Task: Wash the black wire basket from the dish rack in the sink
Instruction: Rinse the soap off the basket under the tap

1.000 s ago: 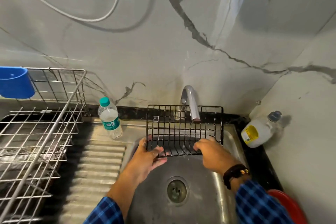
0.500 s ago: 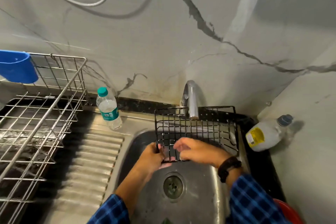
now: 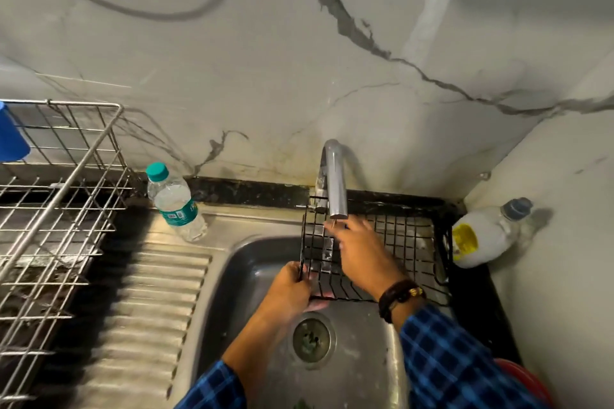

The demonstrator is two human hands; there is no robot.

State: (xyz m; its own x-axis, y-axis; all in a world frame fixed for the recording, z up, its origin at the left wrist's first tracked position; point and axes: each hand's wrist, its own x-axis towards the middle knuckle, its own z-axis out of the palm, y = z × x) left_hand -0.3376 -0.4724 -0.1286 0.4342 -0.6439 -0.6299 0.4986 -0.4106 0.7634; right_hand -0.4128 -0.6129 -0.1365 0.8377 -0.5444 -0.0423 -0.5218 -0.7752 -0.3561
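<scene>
The black wire basket point(image 3: 408, 242) is held over the steel sink point(image 3: 252, 276), tilted up, just under the faucet spout point(image 3: 335, 186). My left hand point(image 3: 292, 289) grips its lower left corner. My right hand point(image 3: 362, 252) lies inside the basket with fingers spread, fingertips reaching up to just below the spout's tip. No water stream is visible. The silver wire dish rack point(image 3: 56, 209) stands at the left on the counter.
A small water bottle with a teal cap point(image 3: 174, 202) stands on the ribbed drainboard point(image 3: 146, 309). A white detergent bottle point(image 3: 481, 236) lies in the back right corner. A blue cup point(image 3: 11, 139) hangs on the rack. The drain point(image 3: 312, 337) sits below the hands. A red object point(image 3: 525, 378) shows at lower right.
My right hand left the basket's front edge and moved up inside it toward the spout. The basket shifted right and back; my left hand kept its grip.
</scene>
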